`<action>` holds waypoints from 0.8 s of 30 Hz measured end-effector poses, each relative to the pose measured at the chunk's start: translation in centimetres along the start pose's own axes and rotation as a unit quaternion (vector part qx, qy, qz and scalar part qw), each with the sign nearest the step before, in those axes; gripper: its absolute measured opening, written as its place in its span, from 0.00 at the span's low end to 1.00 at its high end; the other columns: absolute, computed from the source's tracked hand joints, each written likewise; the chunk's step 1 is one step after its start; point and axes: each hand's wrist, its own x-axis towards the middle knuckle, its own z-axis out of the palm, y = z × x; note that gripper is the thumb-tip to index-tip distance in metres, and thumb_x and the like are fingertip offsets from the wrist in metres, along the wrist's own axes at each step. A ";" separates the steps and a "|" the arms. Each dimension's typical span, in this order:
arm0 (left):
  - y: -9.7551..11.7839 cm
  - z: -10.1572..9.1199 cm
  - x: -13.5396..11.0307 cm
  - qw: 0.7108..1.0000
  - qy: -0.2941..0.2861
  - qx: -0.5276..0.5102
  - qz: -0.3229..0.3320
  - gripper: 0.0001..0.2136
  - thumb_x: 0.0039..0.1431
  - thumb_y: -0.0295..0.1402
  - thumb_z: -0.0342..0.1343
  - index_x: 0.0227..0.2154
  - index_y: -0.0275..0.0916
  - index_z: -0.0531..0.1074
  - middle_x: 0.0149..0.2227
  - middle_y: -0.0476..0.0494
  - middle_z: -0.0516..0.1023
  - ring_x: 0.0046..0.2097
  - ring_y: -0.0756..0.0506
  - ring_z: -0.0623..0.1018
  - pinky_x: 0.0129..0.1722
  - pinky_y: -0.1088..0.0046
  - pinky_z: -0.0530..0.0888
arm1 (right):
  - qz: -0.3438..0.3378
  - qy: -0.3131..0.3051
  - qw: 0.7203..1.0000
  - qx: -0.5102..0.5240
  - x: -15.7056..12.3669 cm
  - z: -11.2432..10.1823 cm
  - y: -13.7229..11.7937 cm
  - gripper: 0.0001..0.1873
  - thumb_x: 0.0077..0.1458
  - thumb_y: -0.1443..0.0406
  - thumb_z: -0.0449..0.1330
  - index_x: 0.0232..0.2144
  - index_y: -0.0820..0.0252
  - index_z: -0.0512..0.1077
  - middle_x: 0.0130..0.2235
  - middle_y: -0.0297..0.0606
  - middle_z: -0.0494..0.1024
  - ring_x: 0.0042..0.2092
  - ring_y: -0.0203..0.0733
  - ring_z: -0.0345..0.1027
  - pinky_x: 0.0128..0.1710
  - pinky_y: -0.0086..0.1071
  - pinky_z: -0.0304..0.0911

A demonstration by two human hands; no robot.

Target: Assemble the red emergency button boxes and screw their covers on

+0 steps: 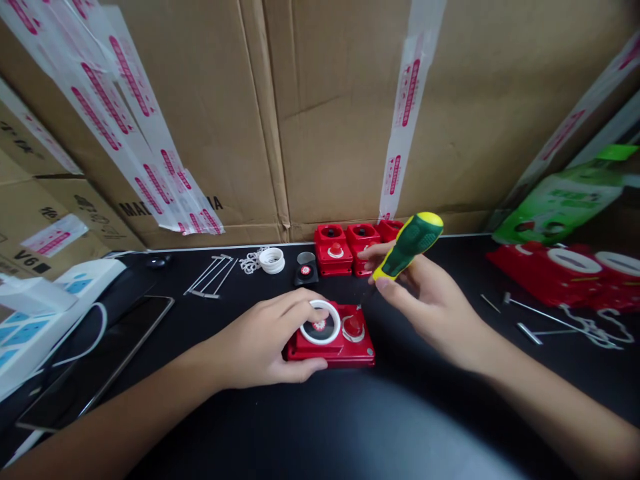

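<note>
A red rectangular box point(333, 355) with a white ring point(339, 323) around a black disc and a red dome point(353, 327) lies on the black table. My left hand point(270, 337) grips its left end, thumb along the near side and a fingertip on the disc inside the ring. In my right hand point(425, 293) is a screwdriver point(409, 245) with a green and yellow handle, held tilted. Its tip points down at the box's far right corner, by a small screw; whether it sits in the screw head I cannot tell.
Similar red boxes point(334, 251) stand behind, against the cardboard point(340, 133); more red units point(540, 273) lie right, below a green bottle point(560, 197). White rings point(272, 261), metal T-shaped rods point(213, 275), a phone point(100, 373) and a power strip point(60, 307) are at left.
</note>
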 end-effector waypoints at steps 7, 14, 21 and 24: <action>0.1 0.0 0.0 1.000 0.000 0.002 -0.001 0.21 0.63 0.38 0.67 0.53 0.45 0.66 0.60 0.40 0.76 0.59 0.41 0.78 0.58 0.65 0.76 | 0.017 0.012 1.000 0.006 0.1 0.2 0.2 0.15 0.65 0.51 0.66 0.46 0.52 0.77 0.46 0.39 0.83 0.47 0.50 0.77 0.49 0.45 0.72; 0.0 0.0 0.0 1.000 -0.005 0.010 -0.009 0.21 0.63 0.38 0.67 0.53 0.45 0.66 0.60 0.40 0.75 0.59 0.41 0.78 0.58 0.65 0.75 | 0.005 0.030 0.993 0.113 0.2 0.5 0.4 0.20 0.62 0.56 0.71 0.52 0.55 0.75 0.50 0.42 0.83 0.49 0.50 0.79 0.54 0.45 0.74; 0.2 -0.1 0.1 1.000 -0.003 0.014 -0.019 0.19 0.63 0.39 0.67 0.51 0.44 0.67 0.59 0.39 0.75 0.58 0.40 0.78 0.57 0.65 0.76 | -0.028 -0.011 0.994 0.108 0.0 0.5 0.5 0.16 0.70 0.58 0.63 0.57 0.51 0.74 0.57 0.41 0.80 0.56 0.50 0.74 0.60 0.46 0.68; 0.2 -0.1 0.1 1.000 -0.005 0.014 -0.021 0.19 0.63 0.39 0.67 0.52 0.44 0.67 0.59 0.40 0.75 0.58 0.40 0.78 0.56 0.65 0.76 | -0.027 -0.038 0.995 0.084 0.0 0.1 0.4 0.15 0.69 0.57 0.64 0.55 0.49 0.74 0.54 0.39 0.79 0.54 0.49 0.73 0.58 0.44 0.68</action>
